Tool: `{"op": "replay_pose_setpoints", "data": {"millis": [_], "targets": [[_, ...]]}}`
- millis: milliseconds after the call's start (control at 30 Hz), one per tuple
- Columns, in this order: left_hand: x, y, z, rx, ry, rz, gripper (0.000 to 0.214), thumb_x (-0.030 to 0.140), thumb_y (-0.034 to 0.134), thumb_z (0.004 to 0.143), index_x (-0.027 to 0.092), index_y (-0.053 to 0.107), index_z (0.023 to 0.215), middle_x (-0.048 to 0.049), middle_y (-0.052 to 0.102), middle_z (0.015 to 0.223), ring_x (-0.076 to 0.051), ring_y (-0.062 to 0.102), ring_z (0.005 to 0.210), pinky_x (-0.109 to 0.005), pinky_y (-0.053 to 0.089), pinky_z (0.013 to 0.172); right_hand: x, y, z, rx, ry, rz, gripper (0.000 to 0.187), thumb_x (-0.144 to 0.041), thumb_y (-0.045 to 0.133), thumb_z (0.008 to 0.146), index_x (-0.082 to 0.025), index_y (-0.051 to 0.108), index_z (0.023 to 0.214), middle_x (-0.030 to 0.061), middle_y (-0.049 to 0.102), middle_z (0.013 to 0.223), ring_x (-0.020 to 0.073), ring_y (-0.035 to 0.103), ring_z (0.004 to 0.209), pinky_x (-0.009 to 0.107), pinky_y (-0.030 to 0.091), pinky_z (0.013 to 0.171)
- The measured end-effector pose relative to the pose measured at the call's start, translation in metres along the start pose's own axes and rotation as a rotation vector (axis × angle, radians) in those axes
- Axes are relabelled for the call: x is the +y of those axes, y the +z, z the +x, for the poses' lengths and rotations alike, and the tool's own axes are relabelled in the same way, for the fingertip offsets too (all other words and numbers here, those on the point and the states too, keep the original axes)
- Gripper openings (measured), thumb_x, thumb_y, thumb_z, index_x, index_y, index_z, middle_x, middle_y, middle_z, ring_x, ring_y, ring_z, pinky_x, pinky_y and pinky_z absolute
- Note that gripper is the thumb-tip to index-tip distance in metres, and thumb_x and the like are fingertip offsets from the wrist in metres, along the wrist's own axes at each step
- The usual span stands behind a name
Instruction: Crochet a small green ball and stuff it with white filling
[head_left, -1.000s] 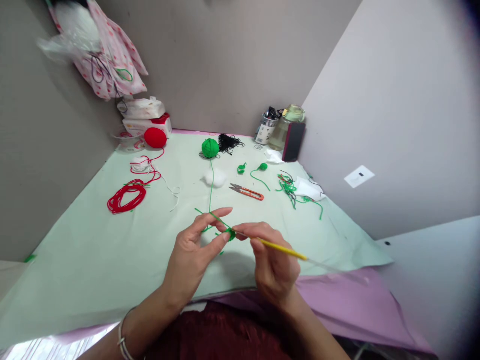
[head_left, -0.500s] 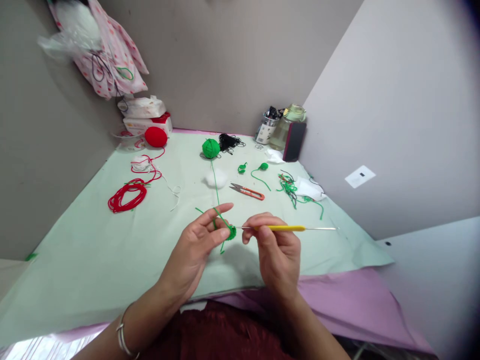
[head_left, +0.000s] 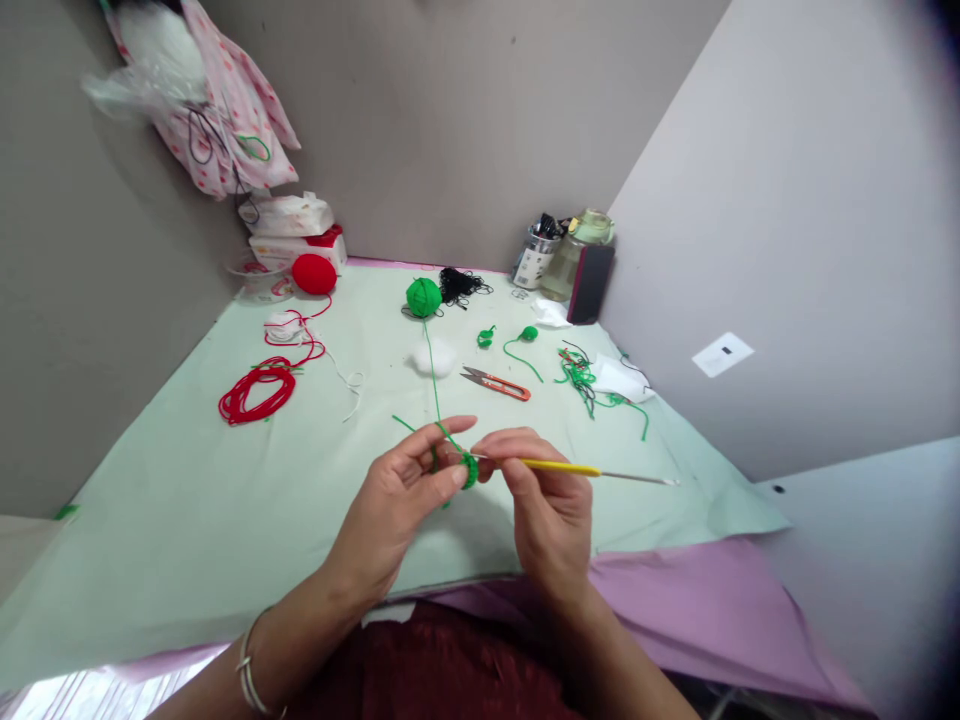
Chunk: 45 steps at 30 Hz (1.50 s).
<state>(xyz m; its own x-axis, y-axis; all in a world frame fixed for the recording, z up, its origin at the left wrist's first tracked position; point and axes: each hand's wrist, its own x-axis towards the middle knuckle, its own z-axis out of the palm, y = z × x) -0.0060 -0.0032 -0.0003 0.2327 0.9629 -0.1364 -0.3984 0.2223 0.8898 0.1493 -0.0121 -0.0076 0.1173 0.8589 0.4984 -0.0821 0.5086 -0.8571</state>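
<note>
Between thumb and fingers, my left hand (head_left: 401,495) pinches a small green crochet piece (head_left: 470,470). Green yarn (head_left: 433,370) runs over that hand's raised index finger from the green yarn ball (head_left: 424,297) at the back of the table. My right hand (head_left: 551,490) is closed in a pen-like grip on a yellow-handled crochet hook (head_left: 562,466). The hook's thin left end meets the top of the green piece; its other metal end points right and slightly down. A short yarn tail sticks out left of my left hand.
Orange thread snips (head_left: 496,383) and white stuffing (head_left: 433,358) lie just beyond my hands. Red yarn (head_left: 257,392) is coiled at left, green scraps (head_left: 577,378) at right. A phone (head_left: 591,285), a bottle and a pen can (head_left: 534,256) stand by the right wall.
My right hand has moved slightly left, closer to my left hand. The hook's right end has tipped downward, and the green crochet piece has turned a little more upright.
</note>
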Motion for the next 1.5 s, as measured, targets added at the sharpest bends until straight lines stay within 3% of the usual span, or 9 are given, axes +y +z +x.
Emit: {"op": "replay_pose_setpoints", "data": {"millis": [333, 567, 833, 967, 1033, 1100, 1167, 1300, 1500], "targets": [[-0.005, 0.004, 0.005, 0.024, -0.142, -0.239, 0.045, 0.028, 0.089, 0.077, 0.023, 0.079, 0.121, -0.0016, 0.073, 0.091, -0.015, 0.064, 0.087, -0.027, 0.049, 0.088, 0.015, 0.002, -0.009, -0.038, -0.356, -0.454, 0.035, -0.009, 0.066, 0.095, -0.030, 0.078, 0.119, 0.0087, 0.076, 0.110, 0.0220, 0.074, 0.094, 0.037, 0.064, 0.077], [0.001, -0.004, 0.007, 0.034, -0.131, -0.225, 0.033, 0.025, 0.084, 0.079, 0.020, 0.083, 0.112, -0.0017, 0.074, 0.087, -0.015, 0.066, 0.089, -0.028, 0.047, 0.093, 0.005, -0.003, -0.002, 0.040, 0.034, -0.018, 0.019, -0.020, 0.061, 0.101, -0.026, 0.080, 0.101, 0.0026, 0.074, 0.088, 0.0140, 0.067, 0.067, 0.030, 0.058, 0.065], [-0.006, 0.001, -0.002, 0.019, -0.019, 0.062, 0.043, 0.029, 0.086, 0.081, 0.032, 0.079, 0.123, -0.0020, 0.077, 0.101, -0.021, 0.066, 0.102, -0.031, 0.050, 0.093, 0.011, 0.003, -0.001, -0.010, 0.078, 0.014, 0.016, -0.023, 0.067, 0.099, -0.027, 0.082, 0.101, 0.0049, 0.079, 0.095, 0.0185, 0.072, 0.090, 0.030, 0.059, 0.075], [0.011, 0.010, -0.025, 0.005, 0.297, 0.394, 0.041, 0.016, 0.080, 0.084, 0.037, 0.078, 0.120, 0.0009, 0.079, 0.111, -0.020, 0.070, 0.106, -0.034, 0.048, 0.105, -0.007, -0.006, -0.006, -0.108, 0.143, 0.277, 0.013, -0.032, 0.069, 0.098, -0.029, 0.082, 0.098, 0.0041, 0.078, 0.089, 0.0188, 0.070, 0.082, 0.032, 0.058, 0.071], [0.023, 0.016, -0.038, -0.121, 0.669, 0.545, 0.052, 0.004, 0.073, 0.082, 0.037, 0.076, 0.122, 0.0053, 0.078, 0.092, -0.015, 0.070, 0.085, -0.038, 0.041, 0.115, -0.021, -0.008, -0.007, -0.195, 0.148, 0.419, 0.011, -0.034, 0.071, 0.097, -0.033, 0.082, 0.093, 0.0015, 0.076, 0.076, 0.0183, 0.068, 0.072, 0.032, 0.057, 0.069], [0.031, 0.019, -0.045, -0.192, 0.764, 0.675, 0.060, -0.004, 0.071, 0.078, 0.036, 0.075, 0.123, 0.0094, 0.074, 0.079, -0.012, 0.069, 0.076, -0.040, 0.027, 0.125, -0.031, -0.008, -0.007, -0.241, 0.129, 0.459, 0.011, -0.034, 0.072, 0.096, -0.037, 0.082, 0.096, 0.0010, 0.076, 0.075, 0.0181, 0.066, 0.070, 0.032, 0.056, 0.068], [0.032, 0.018, -0.042, -0.087, 0.690, 0.604, 0.056, 0.001, 0.076, 0.079, 0.038, 0.076, 0.121, 0.0086, 0.075, 0.085, -0.013, 0.069, 0.081, -0.039, 0.032, 0.122, -0.032, -0.005, -0.004, -0.222, 0.142, 0.442, 0.012, -0.035, 0.070, 0.098, -0.035, 0.082, 0.098, 0.0022, 0.077, 0.080, 0.0177, 0.065, 0.072, 0.032, 0.055, 0.068], [0.018, 0.008, -0.020, -0.006, 0.134, 0.210, 0.047, 0.024, 0.084, 0.084, 0.035, 0.074, 0.128, 0.0037, 0.072, 0.086, -0.013, 0.068, 0.080, -0.024, 0.053, 0.080, -0.012, 0.000, 0.000, -0.091, 0.213, 0.359, 0.013, -0.034, 0.072, 0.097, -0.028, 0.083, 0.097, 0.0043, 0.076, 0.087, 0.0153, 0.064, 0.071, 0.029, 0.054, 0.064], [0.007, 0.003, -0.005, 0.010, -0.108, -0.120, 0.042, 0.025, 0.084, 0.084, 0.024, 0.075, 0.125, 0.0047, 0.069, 0.082, 0.000, 0.052, 0.048, -0.016, 0.043, 0.057, 0.011, 0.000, -0.004, 0.000, 0.221, 0.253, 0.012, -0.029, 0.070, 0.098, -0.026, 0.082, 0.100, 0.0036, 0.078, 0.093, 0.0127, 0.066, 0.073, 0.027, 0.054, 0.069]]}}
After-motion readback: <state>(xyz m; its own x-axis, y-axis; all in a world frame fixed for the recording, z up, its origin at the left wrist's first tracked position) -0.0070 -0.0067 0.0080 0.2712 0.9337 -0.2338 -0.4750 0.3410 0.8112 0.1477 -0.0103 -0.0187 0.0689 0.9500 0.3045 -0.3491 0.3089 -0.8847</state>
